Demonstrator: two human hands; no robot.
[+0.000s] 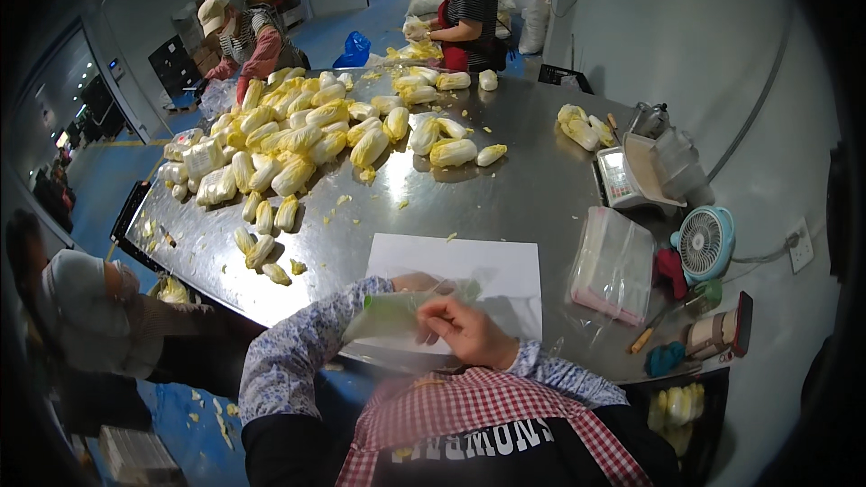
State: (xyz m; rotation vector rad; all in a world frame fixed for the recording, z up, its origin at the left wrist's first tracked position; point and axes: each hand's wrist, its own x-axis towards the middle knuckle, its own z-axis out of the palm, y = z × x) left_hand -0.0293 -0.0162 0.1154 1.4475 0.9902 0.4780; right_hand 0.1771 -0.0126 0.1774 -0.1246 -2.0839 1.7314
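A clear plastic bag [388, 320] with some green on it is held over the near edge of the steel table [532, 198]. The fingers of my right hand [469, 332] are curled closed on its film. My left hand [417, 281] lies behind the bag, its fingers mostly hidden by the film. Beneath both hands is a white sheet [505, 271] on the tabletop. Several napa cabbages [311, 140] are heaped farther off to the left, some spread toward the middle.
At the right stand a stack of clear bags [613, 261], a scale [631, 176] and a blue fan [705, 242]. A knife [645, 335] lies near the right edge. Two people [469, 13] [253, 41] work at the far side; another person's arm [189, 320] is at my left.
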